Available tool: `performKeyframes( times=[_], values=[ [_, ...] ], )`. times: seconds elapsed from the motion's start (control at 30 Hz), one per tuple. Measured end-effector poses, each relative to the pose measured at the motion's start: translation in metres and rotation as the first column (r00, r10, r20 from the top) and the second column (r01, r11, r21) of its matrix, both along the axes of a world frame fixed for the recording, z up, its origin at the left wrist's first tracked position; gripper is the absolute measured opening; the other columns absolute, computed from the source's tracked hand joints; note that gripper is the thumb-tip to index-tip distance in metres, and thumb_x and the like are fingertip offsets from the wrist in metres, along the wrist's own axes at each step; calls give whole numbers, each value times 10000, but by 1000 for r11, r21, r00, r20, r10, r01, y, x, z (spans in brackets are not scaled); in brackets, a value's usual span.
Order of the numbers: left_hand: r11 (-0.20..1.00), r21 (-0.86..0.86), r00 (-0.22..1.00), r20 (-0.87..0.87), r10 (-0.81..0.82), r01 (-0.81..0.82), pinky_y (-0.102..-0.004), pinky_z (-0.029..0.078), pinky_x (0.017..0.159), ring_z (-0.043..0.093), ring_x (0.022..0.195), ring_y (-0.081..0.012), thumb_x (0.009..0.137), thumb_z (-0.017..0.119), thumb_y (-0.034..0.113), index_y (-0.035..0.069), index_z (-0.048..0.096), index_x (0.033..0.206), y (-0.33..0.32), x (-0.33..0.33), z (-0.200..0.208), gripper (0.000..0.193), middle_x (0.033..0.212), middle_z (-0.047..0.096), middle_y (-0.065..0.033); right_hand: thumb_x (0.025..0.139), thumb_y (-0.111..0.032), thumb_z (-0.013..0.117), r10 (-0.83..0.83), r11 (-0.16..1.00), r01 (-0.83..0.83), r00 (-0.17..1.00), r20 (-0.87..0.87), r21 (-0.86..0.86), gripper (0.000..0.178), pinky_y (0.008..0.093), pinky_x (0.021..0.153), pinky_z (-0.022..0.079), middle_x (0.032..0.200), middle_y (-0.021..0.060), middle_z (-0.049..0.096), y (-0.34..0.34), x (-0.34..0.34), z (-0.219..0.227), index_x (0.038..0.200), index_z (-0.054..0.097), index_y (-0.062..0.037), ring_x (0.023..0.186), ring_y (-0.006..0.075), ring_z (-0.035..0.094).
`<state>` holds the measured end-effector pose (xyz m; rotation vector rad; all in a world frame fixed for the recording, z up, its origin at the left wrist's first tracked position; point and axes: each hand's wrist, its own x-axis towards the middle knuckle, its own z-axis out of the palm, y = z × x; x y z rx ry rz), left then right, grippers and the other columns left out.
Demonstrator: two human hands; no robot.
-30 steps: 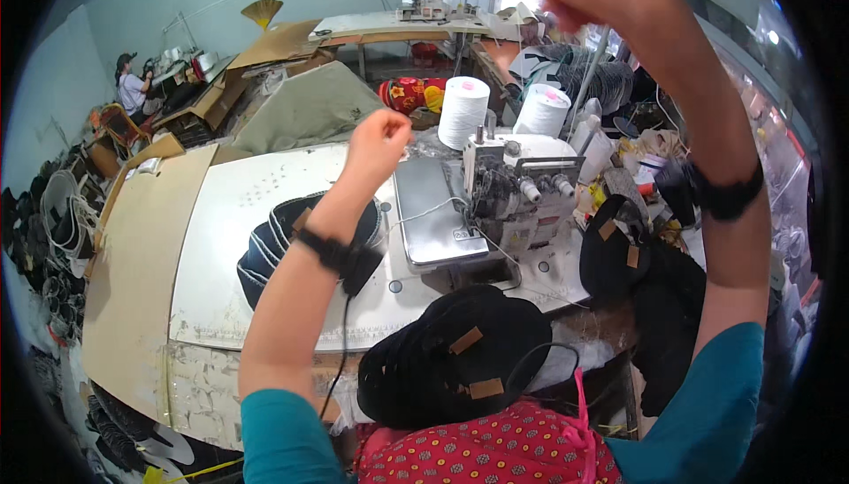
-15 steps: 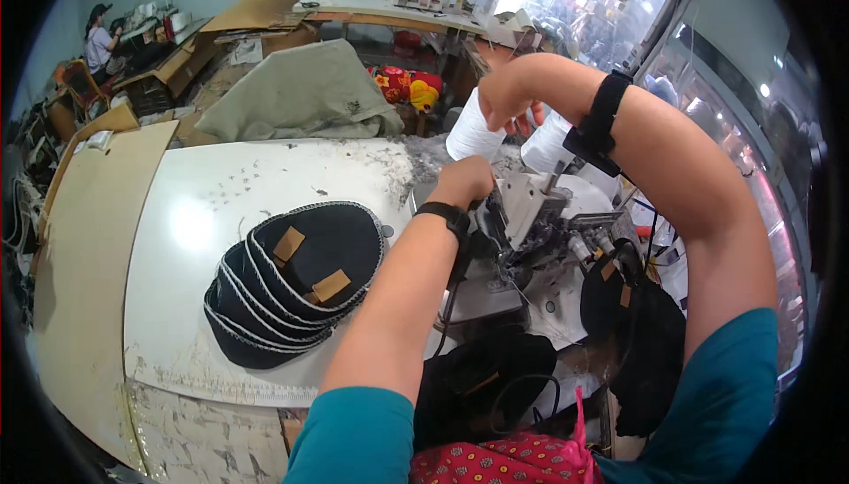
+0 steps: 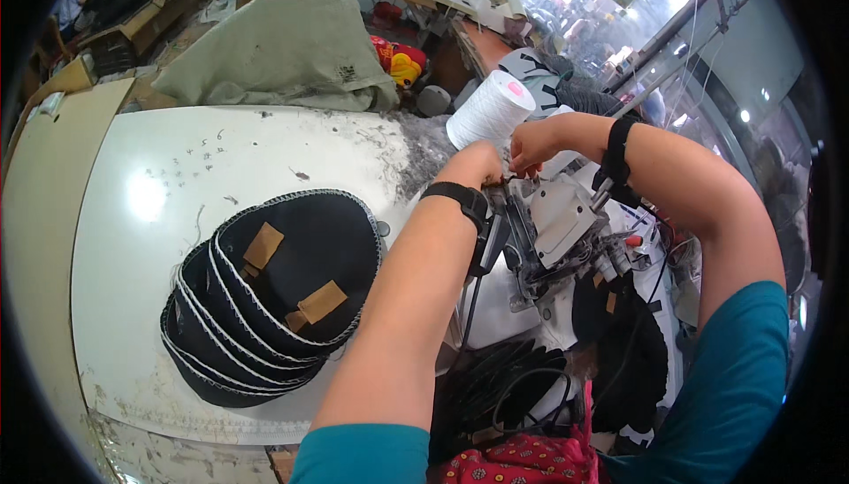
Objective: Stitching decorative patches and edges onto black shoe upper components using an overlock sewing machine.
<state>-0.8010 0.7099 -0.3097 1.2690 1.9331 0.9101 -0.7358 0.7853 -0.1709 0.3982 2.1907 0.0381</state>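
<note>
My two hands meet behind a white overlock sewing machine (image 3: pixel 559 219), close beside a white thread cone (image 3: pixel 495 109). My left hand (image 3: pixel 482 164) is closed near the machine's rear upper part; what its fingers hold is hidden. Fingertips pinched together, my right hand (image 3: pixel 536 144) points down just beside the left one. Anything between them is too small to make out. To the left, a stack of black oval fabric pieces (image 3: pixel 305 259) with white overcast edges lies on the white table (image 3: pixel 168 183). Tan patches (image 3: pixel 322 302) lie on the top piece.
More black pieces (image 3: pixel 623 342) hang right of the machine, and others lie below it near my red patterned cloth (image 3: pixel 522 464). A grey-green cover (image 3: pixel 274 51) drapes over something behind the table. A metal pole (image 3: pixel 681 11) slants at the upper right. Lint gathers along the table's back.
My right hand has come down from beside the thread cones to meet my left hand behind the machine. The view has shifted, with the table and stack appearing nearer.
</note>
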Motion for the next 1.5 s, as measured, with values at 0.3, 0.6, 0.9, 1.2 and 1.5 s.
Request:
performKeyframes(
  times=[0.3,0.6,0.9,1.2,1.5],
  values=[
    [993,-102,995,-86,43,-52,-442,525,905,649,1068,-376,739,757,167,81,742,1035,7,16,23,309,1148,676,-179,909,-389,652,-235,972,235,972,-6,-12,342,309,623,533,754,39,703,25,15,-6,808,706,-66,701,137,681],
    [992,-121,990,-141,-3,-15,-417,538,753,680,843,-361,751,763,293,3,740,904,23,16,16,329,939,699,-227,920,-327,666,-230,971,231,973,21,-53,326,301,605,498,716,35,651,30,16,-14,776,681,-35,624,140,610],
    [991,-136,994,-108,-20,5,-399,537,779,682,864,-345,791,701,276,-1,735,936,9,16,28,315,965,699,-223,834,-252,736,-210,977,208,975,-76,-38,289,288,505,466,597,20,609,25,16,-14,636,667,-53,529,130,550],
    [986,-167,997,-77,18,-31,-393,528,787,679,848,-320,776,693,262,6,733,939,11,9,15,306,963,704,-208,692,-111,746,31,998,-41,984,-177,-53,64,313,557,496,650,47,689,16,11,-20,693,728,-50,587,152,636],
    [974,-210,991,-78,-105,87,-385,513,800,647,841,-314,810,645,259,22,728,954,18,6,19,289,981,688,-212,645,-110,740,296,954,-275,928,-224,120,95,366,611,524,693,112,698,16,15,-22,730,737,-68,647,232,677]
  ],
)
